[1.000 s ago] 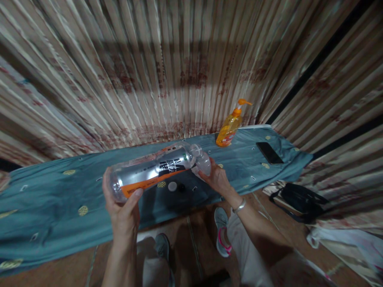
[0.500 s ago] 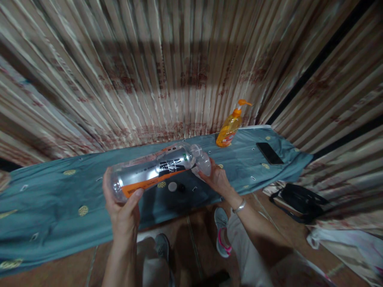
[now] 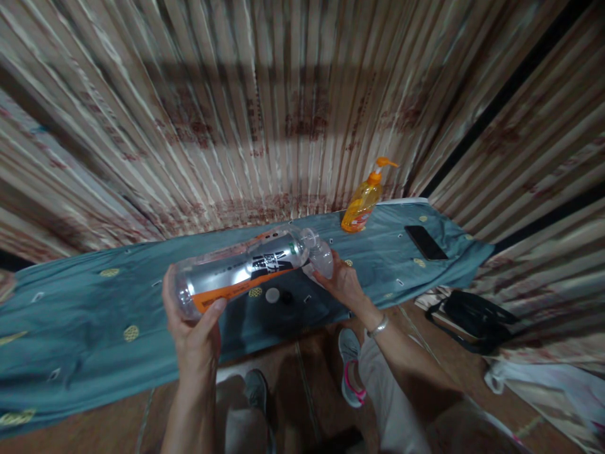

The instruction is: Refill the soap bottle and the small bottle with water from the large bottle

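Note:
My left hand (image 3: 196,334) is wrapped round the base end of a large clear plastic bottle (image 3: 236,271) with a silver and orange label. The bottle lies nearly level in the air, its neck pointing right and slightly up. In my right hand (image 3: 347,284) is a small clear plastic bottle (image 3: 321,257), gripped between thumb and fingers. The mouths of the two bottles meet or nearly meet; whether they touch I cannot tell, nor can I make out any liquid. Below them, a white cap (image 3: 272,295) and a black cap (image 3: 286,297) lie on the cloth.
A teal patterned cloth (image 3: 155,340) covers the long table. An orange pump bottle (image 3: 362,205) stands at the back, with a black phone (image 3: 426,243) to its right. Pleated curtains (image 3: 283,113) hang behind. A black bag (image 3: 477,315) is low at the right.

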The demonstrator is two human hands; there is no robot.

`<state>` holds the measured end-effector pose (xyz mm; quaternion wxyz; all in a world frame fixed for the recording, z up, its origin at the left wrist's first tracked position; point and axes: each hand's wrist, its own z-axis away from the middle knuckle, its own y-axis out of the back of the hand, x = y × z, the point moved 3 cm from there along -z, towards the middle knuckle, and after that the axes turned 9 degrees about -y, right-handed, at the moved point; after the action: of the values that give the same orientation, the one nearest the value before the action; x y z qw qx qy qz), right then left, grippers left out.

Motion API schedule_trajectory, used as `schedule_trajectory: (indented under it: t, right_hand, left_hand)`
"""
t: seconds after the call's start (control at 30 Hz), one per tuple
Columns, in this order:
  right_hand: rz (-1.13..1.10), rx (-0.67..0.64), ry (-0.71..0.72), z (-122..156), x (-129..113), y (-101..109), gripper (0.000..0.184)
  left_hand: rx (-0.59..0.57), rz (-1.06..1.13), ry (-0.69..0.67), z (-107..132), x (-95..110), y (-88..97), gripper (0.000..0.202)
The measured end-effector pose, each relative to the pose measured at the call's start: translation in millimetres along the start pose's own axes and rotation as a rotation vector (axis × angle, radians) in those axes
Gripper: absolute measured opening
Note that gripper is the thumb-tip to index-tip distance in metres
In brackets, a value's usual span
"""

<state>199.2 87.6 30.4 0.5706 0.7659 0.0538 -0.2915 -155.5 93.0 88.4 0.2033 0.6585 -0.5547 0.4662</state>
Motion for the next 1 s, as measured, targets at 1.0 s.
schedule_trajectory:
  t: [1.0]
  right_hand:
    - [-0.034, 0.009, 0.020, -1.3, 6.1, -4.9, 0.072]
  left_hand:
    - [0.028, 0.032, 0.024, -2.0, -1.2, -0.7, 0.115]
